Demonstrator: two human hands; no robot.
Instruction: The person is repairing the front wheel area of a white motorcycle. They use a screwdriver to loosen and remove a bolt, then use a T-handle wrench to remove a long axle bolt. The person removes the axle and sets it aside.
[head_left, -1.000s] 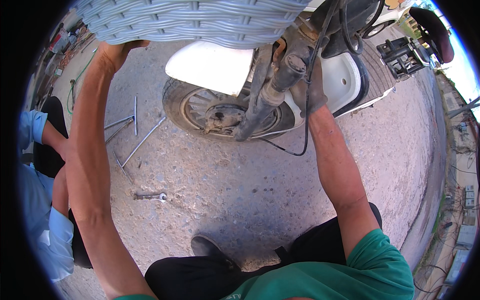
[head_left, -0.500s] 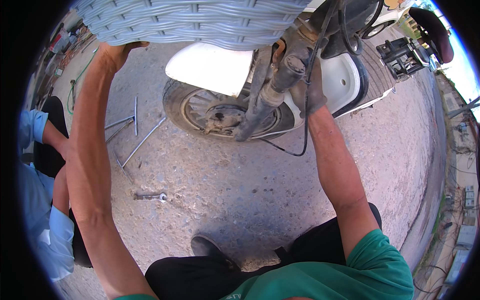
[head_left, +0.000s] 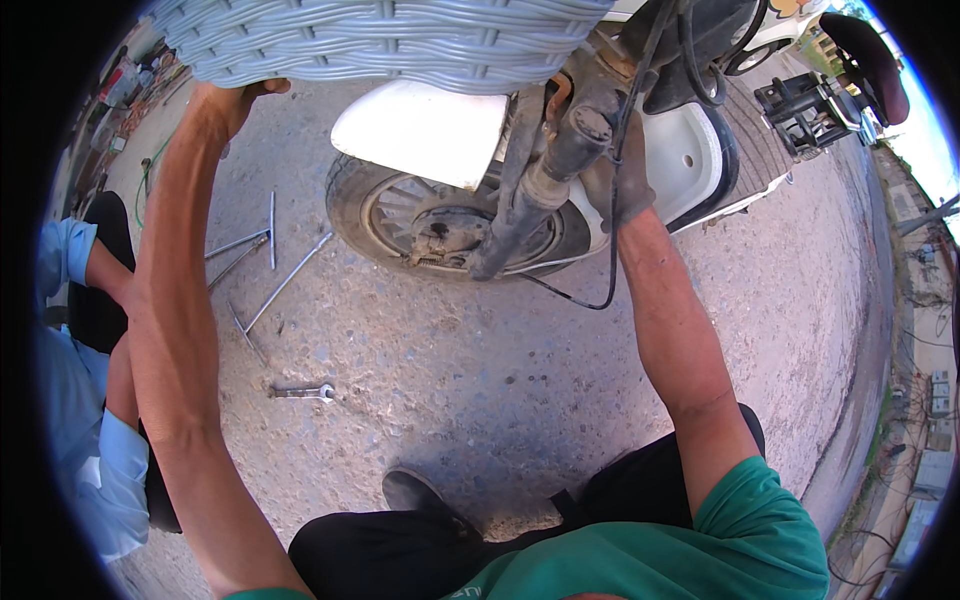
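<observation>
A light blue-grey woven basket [head_left: 400, 40] fills the top of the view, above the front of a white scooter. At its lower left edge is my left hand [head_left: 228, 108], its fingers curled against the underside and partly covered by the weave. My right hand [head_left: 622, 192], darkened with grime, reaches in behind a black cable [head_left: 612, 240] beside the scooter's front fork [head_left: 545, 185]. Its fingers are hidden there. The front wheel [head_left: 355, 210] sits under a white fender [head_left: 420, 130], to the left of the fork.
On the concrete lie several T-handle wrenches [head_left: 286, 284] and an open-end wrench [head_left: 303, 393]. A person in a light blue sleeve [head_left: 115, 490] crouches at the left. A pedal [head_left: 800, 115] and a dark seat [head_left: 868, 65] show at the upper right.
The basket and my left hand have risen very slightly. My right hand stays behind the cable, almost unmoved.
</observation>
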